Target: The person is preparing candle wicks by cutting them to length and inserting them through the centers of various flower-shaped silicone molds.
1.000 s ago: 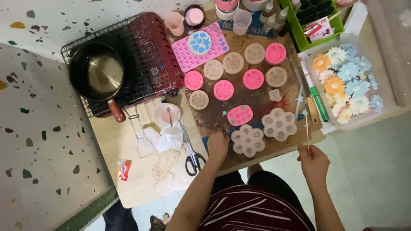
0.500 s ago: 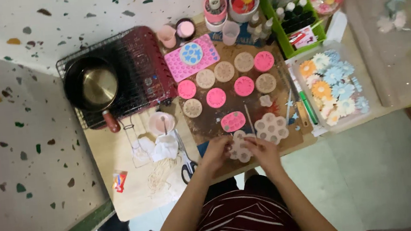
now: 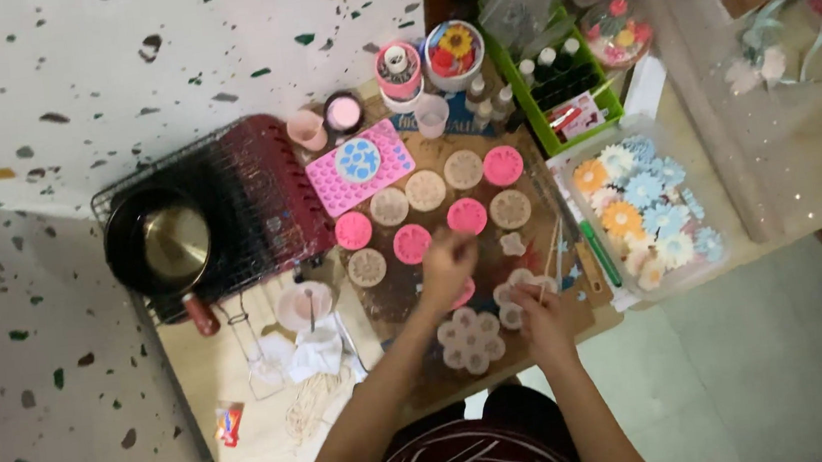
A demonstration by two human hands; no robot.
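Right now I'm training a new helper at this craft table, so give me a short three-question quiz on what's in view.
1. True or false: the pot sits on a wire rack.
2. Which hand is over the pink oval mould: A) left hand B) right hand C) neither?
3. What fills the clear tray to the person's right?

Key: 1 true. 2 A. 3 Coloured flowers in blue, orange and white.
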